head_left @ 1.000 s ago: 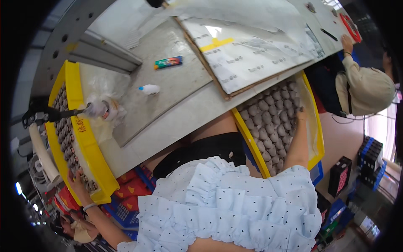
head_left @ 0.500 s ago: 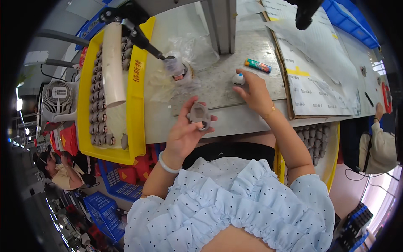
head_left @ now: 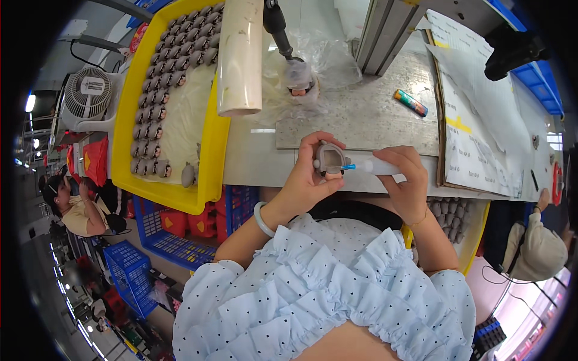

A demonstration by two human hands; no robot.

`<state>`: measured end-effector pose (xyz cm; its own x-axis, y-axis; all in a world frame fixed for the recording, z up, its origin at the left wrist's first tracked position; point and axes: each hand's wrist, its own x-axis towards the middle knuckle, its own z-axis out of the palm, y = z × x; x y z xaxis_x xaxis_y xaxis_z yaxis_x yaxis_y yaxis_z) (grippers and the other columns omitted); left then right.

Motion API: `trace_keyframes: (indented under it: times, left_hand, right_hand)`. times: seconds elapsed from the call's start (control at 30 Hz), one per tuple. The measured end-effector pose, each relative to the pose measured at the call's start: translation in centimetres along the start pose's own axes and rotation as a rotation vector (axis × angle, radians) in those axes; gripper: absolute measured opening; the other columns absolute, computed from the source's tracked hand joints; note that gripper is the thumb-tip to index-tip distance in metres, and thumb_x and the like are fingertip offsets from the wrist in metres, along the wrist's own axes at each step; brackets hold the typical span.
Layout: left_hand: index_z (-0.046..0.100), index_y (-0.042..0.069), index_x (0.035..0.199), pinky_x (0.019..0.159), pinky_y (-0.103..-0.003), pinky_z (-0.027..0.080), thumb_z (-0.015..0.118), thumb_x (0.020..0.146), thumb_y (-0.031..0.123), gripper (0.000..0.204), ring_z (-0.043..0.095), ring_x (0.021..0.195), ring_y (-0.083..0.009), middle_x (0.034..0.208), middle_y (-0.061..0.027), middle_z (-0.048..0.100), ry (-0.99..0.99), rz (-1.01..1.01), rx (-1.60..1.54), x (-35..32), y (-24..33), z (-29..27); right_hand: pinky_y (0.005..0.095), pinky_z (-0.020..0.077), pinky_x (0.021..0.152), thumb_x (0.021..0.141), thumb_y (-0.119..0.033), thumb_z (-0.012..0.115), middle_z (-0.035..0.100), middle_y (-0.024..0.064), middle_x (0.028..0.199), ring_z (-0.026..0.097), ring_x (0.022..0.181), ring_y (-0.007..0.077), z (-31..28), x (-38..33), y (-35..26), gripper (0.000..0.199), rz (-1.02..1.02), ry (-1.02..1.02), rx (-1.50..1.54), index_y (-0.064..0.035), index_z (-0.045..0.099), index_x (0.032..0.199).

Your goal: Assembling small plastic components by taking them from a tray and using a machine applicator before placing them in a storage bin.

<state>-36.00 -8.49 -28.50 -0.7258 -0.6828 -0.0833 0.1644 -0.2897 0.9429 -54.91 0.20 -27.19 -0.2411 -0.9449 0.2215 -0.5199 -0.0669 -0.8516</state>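
Observation:
My left hand grips a small grey hollow figurine part with rounded knobs at its sides, its open side facing up. Closed around a white squeeze bottle is my right hand. The bottle lies nearly level, and its thin blue nozzle reaches the right rim of the hollow part; whether it touches is hard to tell. Beyond my hands, a plastic-wrapped figurine head sits beneath the end of a black rod.
A yellow tray at left holds rows of grey figurine pieces. A pale tube overhangs its edge. On the metal plate lies a green-and-orange cylinder. A metal post rises behind; another person is far right.
My right hand has brought the white bottle off the table, tipped it and moved its nozzle to the figurine part. The left hand has turned the part slightly. The whole view has shifted.

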Motion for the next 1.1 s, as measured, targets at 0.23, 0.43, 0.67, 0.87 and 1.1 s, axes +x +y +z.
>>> trace_keyframes:
  times: [0.23, 0.43, 0.67, 0.87, 1.1]
  left_hand:
    - [0.024, 0.01, 0.126, 0.088, -0.031, 0.046, 0.067, 0.075, 0.004, 0.067, 0.05, 0.1, -0.0177, 0.12, -0.0094, 0.037, -0.058, -0.028, -0.015, 0.1, 0.0, 0.6]
    - [0.024, 0.01, 0.126, 0.089, -0.032, 0.046, 0.067, 0.075, 0.003, 0.066, 0.051, 0.103, -0.0198, 0.12, -0.0095, 0.037, -0.059, -0.057, -0.035, 0.0, 0.3, 1.1]
    - [0.024, 0.011, 0.126, 0.087, -0.031, 0.046, 0.066, 0.076, 0.003, 0.066, 0.051, 0.104, -0.0213, 0.12, -0.0092, 0.037, -0.096, -0.018, 0.043, 0.0, -0.3, 0.9]
    - [0.024, 0.01, 0.126, 0.085, -0.03, 0.047, 0.067, 0.076, 0.004, 0.066, 0.052, 0.103, -0.0207, 0.12, -0.0095, 0.037, -0.071, -0.075, -0.007, 0.1, 0.2, 1.3]
    - [0.023, 0.009, 0.126, 0.084, -0.029, 0.045, 0.065, 0.077, 0.002, 0.065, 0.05, 0.103, -0.0199, 0.119, -0.0094, 0.036, -0.079, -0.028, 0.06, 0.1, -0.3, 1.2]
  right_hand:
    - [0.0302, 0.0367, 0.074, 0.055, 0.001, 0.065, 0.064, -0.0017, 0.092, 0.055, 0.083, 0.0188, -1.1, 0.3, -0.6, 0.041, -0.384, 0.172, -0.478, -0.013, 0.067, 0.094]
    - [0.0281, 0.0337, 0.071, 0.058, -0.001, 0.064, 0.065, -0.0035, 0.094, 0.055, 0.084, 0.0168, -1.4, 0.3, -0.6, 0.038, -0.465, 0.195, -0.543, -0.0141, 0.068, 0.094]
    - [0.027, 0.0307, 0.071, 0.059, -0.006, 0.065, 0.065, -0.0048, 0.095, 0.055, 0.084, 0.0151, -1.7, 0.0, -0.9, 0.036, -0.491, 0.184, -0.606, -0.0153, 0.069, 0.094]
    - [0.0269, 0.0309, 0.071, 0.059, -0.007, 0.065, 0.065, -0.0057, 0.096, 0.055, 0.084, 0.0149, -1.8, 0.1, -0.9, 0.036, -0.495, 0.195, -0.625, -0.0159, 0.069, 0.094]
    - [0.026, 0.032, 0.072, 0.06, -0.006, 0.065, 0.066, -0.0057, 0.094, 0.055, 0.084, 0.0146, -1.8, 0.9, -0.9, 0.035, -0.479, 0.229, -0.649, -0.0155, 0.07, 0.093]
